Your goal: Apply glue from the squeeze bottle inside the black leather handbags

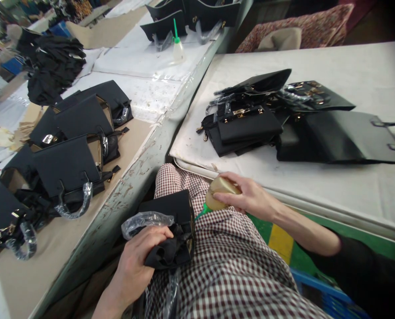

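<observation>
A small black handbag [174,221] lies on my lap, on checked red-and-white cloth. My left hand [141,257] is closed on its folded black flap, beside a plastic-wrapped handle [144,220]. In my right hand [250,197] I grip a yellowish squeeze bottle [219,192]. The bottle's green nozzle [200,212] points at the bag's right edge, touching or nearly touching it.
A row of black handbags [67,155] with wrapped handles stands on the left bench. Flat black bag parts [250,119] with gold fittings lie on the white table [317,186] to the right. Another bottle with a green nozzle [178,46] stands far back. A blue crate [327,297] sits at lower right.
</observation>
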Demonstrator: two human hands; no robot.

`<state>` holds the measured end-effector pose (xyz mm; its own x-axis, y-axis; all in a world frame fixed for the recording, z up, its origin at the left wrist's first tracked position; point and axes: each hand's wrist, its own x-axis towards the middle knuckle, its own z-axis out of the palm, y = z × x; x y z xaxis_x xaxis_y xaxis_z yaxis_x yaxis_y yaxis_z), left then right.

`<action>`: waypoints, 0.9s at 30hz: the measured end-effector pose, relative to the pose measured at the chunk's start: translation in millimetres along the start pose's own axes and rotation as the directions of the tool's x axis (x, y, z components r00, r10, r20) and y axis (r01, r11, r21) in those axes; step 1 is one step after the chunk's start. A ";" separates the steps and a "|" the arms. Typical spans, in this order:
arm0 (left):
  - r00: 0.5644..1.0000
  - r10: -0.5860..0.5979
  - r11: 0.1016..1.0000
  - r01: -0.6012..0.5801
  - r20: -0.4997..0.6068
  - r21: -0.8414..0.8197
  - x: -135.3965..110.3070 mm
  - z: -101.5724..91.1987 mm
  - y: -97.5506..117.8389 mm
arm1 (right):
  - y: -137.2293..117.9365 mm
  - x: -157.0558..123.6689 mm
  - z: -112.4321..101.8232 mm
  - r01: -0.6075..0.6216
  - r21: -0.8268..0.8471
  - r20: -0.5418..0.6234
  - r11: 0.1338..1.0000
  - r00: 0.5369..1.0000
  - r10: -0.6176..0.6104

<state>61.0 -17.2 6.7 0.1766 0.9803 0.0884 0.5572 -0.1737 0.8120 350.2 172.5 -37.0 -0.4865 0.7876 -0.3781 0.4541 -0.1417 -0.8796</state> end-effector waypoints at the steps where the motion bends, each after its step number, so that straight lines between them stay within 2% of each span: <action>1: 1.000 0.004 1.000 -0.004 0.002 0.003 0.2 0.0 0.3 | -2.9 1.2 0.2 0.044 -0.077 -0.030 0.996 0.998 -0.047; 3: 1.000 0.009 1.000 -0.009 0.008 0.008 0.2 0.1 0.7 | -8.7 1.6 -0.2 0.115 -0.180 -0.050 0.977 0.991 -0.126; 5: 1.000 0.009 1.000 -0.009 0.014 0.004 -0.4 0.5 0.3 | -14.2 -1.1 -1.7 0.127 -0.166 -0.016 0.978 0.991 -0.132; 8: 1.000 -0.002 1.000 0.002 0.019 -0.006 -1.5 1.1 -1.5 | -19.6 -8.3 -5.6 0.026 0.040 0.120 0.999 0.992 -0.031; 10: 1.000 -0.008 1.000 0.008 0.008 0.002 -1.4 0.4 -2.5 | -18.8 -12.4 -7.5 -0.052 0.203 0.213 0.978 0.977 0.008; 13: 1.000 0.006 0.998 -0.004 -0.026 0.058 1.1 -3.2 -1.6 | -9.2 -15.0 -6.6 -0.134 0.447 0.253 0.884 0.967 0.019; 17: 0.993 0.077 0.968 -0.054 -0.089 0.244 8.3 -12.9 3.0 | 9.1 -15.9 0.0 -0.199 0.718 0.159 0.667 0.980 0.122; 19: 0.975 0.026 0.943 0.049 -0.219 0.330 13.4 -20.0 3.8 | 13.5 -18.0 4.1 -0.159 0.787 0.096 0.596 0.986 0.136; 20: 0.945 -0.029 0.927 0.147 -0.325 0.345 16.4 -24.2 3.2 | 14.0 -19.8 6.4 -0.134 0.807 0.076 0.575 0.989 0.125; 21: 0.891 -0.101 0.908 0.264 -0.443 0.325 19.5 -29.0 2.0 | 13.5 -22.1 8.8 -0.117 0.824 0.065 0.554 0.992 0.113; 23: 0.724 -0.254 0.868 0.464 -0.642 0.180 25.2 -39.9 -1.9 | 10.7 -28.1 14.5 -0.122 0.863 0.086 0.491 0.992 0.097; 25: 0.559 -0.406 0.840 0.539 -0.723 -0.055 28.1 -50.6 -6.9 | 7.8 -35.6 21.5 -0.173 0.905 0.147 0.389 0.984 0.098; 27: 0.447 -0.538 0.805 0.523 -0.715 -0.279 25.8 -58.8 -10.9 | 6.5 -43.9 30.0 -0.241 0.927 0.226 0.288 0.970 0.086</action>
<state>11.8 15.6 34.1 -0.8009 0.5986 0.0144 0.3142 0.3996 0.8612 352.1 119.0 -34.8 -0.6021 0.6165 -0.5074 -0.4432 -0.7866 -0.4299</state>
